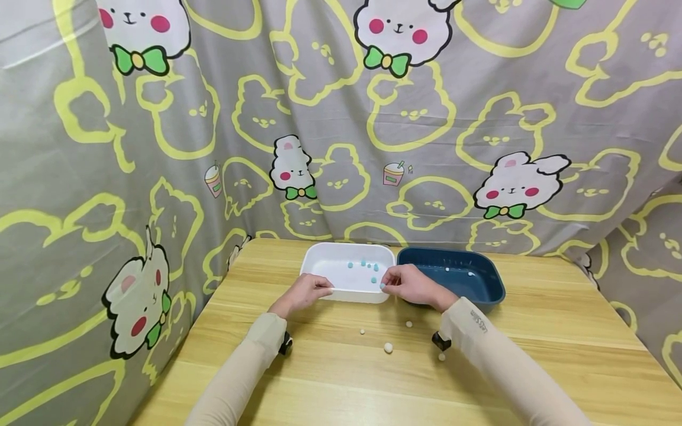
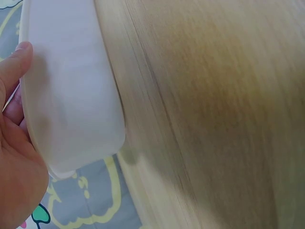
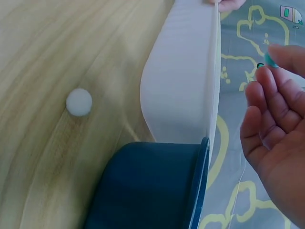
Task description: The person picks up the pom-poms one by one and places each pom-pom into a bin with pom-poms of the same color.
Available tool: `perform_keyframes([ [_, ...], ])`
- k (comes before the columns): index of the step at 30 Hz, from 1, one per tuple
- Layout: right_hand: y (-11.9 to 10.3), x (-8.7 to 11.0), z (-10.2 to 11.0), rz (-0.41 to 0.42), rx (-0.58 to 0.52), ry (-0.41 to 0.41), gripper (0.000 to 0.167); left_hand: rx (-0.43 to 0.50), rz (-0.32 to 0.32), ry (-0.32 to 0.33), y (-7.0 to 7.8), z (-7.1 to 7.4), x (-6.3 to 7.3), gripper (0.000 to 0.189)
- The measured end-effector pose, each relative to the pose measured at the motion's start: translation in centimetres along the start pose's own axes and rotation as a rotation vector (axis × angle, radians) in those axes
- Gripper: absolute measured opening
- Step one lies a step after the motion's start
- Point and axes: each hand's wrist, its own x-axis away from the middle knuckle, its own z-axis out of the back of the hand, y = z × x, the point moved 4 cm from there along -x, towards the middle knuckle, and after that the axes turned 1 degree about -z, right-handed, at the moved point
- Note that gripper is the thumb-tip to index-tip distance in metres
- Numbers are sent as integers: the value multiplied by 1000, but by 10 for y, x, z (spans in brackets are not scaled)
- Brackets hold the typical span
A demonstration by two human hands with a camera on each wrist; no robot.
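Observation:
My left hand grips the near rim of a white plastic tub; in the left wrist view its thumb lies on the rim with fingers on the other side. My right hand is over the tub's near right corner. Between thumb and forefinger it pinches a small turquoise ball, plain in the right wrist view. Several similar turquoise balls lie in the white tub. Right beside it stands a dark blue tub holding small white balls, partly hidden by my right hand and arm.
Several white balls of differing size, the biggest ball among them, lie on the wooden table in front of the tubs, between my forearms. A patterned grey curtain hangs behind the table and along its left side.

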Motion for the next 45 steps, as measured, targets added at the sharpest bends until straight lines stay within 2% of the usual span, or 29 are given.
perform_keyframes([
  [7,5,-4,0,11,-7,6,4,10,7,1,1,0,-1,10],
  [12,8,-6,2,-11,-6,8,4,6,3,-1,1,0,-1,10],
  [22,11,-14,5,-89,-20,43,4,-4,-14,5,4,1,-2,10],
  [28,12,-21,5,-101,-3,53,6,-11,-35,5,6,2,-1,11],
  [35,14,-28,5,-163,-3,48,8,-9,-7,1,4,2,-1,10],
  [45,19,-35,6,-215,1,36,11,3,-11,-4,1,1,0,11],
])
